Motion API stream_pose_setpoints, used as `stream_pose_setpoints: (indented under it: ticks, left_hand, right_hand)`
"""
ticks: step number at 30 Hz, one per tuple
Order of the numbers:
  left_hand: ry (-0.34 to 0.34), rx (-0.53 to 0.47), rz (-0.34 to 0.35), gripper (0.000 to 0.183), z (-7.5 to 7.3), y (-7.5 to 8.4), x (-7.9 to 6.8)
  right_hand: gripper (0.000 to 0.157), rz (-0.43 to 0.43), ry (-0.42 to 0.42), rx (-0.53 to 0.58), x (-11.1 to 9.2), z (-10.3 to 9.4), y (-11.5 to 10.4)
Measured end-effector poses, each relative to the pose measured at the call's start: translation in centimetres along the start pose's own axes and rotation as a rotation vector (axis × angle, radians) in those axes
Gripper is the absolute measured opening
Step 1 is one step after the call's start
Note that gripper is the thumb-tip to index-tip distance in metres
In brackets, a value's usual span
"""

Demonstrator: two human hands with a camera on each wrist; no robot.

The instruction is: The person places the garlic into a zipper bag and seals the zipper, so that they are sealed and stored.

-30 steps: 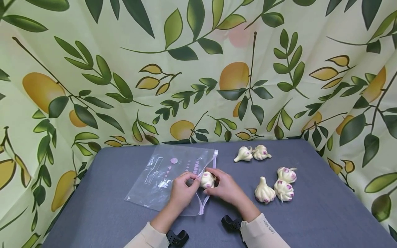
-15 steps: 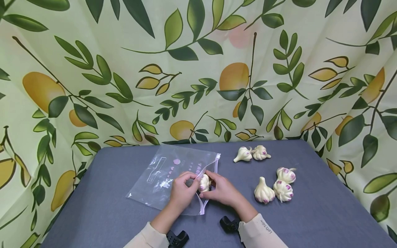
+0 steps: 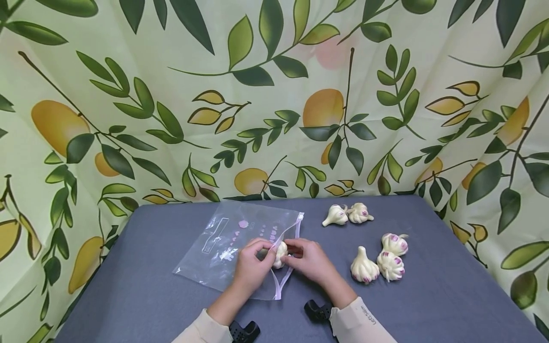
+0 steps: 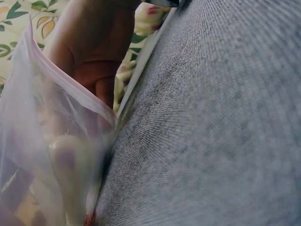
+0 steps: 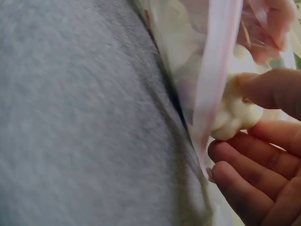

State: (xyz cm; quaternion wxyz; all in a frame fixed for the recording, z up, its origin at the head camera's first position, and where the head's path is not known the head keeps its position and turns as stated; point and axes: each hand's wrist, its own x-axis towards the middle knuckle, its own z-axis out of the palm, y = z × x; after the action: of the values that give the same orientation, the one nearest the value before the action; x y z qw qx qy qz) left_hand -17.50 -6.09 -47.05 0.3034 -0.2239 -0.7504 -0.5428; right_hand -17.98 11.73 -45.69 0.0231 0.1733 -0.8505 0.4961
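Note:
A clear zip bag with pink print lies on the grey table, its mouth facing right. My left hand pinches the upper lip of that mouth and lifts it. In the mouth sits a garlic bulb, partly covered by the bag. My right hand holds this bulb between thumb and fingertips, as the right wrist view shows with the bulb partly behind the zip strip. Through the plastic in the left wrist view a blurred pale bulb shape shows.
To the right lie several more garlic bulbs: a pair at the back, a single bulb nearer, and two touching bulbs beside it. A fruit-and-leaf patterned cloth hangs behind the table.
The garlic bulb has shifted a little left, deeper into the bag's mouth, and my right fingers have drawn together behind it. My left hand keeps its place on the bag's lip.

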Motion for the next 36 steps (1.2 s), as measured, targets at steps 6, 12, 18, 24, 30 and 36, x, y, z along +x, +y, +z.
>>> stream_pose_setpoints:
  ticks: [6,12,18,24,30,36]
  left_hand:
    - [-0.017,0.021,0.047,0.01,0.0,0.3,0.1]
    - [-0.034,-0.004,0.084,0.012,0.2,0.4,0.0]
    - [-0.019,-0.011,0.092,0.013,0.3,0.6,0.0]
    - [-0.008,0.012,0.107,0.012,0.3,0.7,0.1]
    - [0.016,0.01,0.167,0.012,0.4,0.5,0.1]
    - [0.03,0.016,0.186,0.014,0.2,1.7,0.5]
  right_hand:
    - [0.032,-0.013,0.116,-0.069,0.0,0.5,-0.2]
    - [0.02,0.077,0.235,-0.082,0.0,0.9,-0.5]
    - [0.023,0.193,0.189,0.207,0.2,1.5,-0.7]
    - [0.032,0.207,0.068,0.297,0.1,1.7,-0.7]
    - [0.035,0.14,-0.038,0.345,0.0,2.0,-0.4]
    - [0.037,0.106,-0.163,0.463,-0.2,2.5,-0.4]
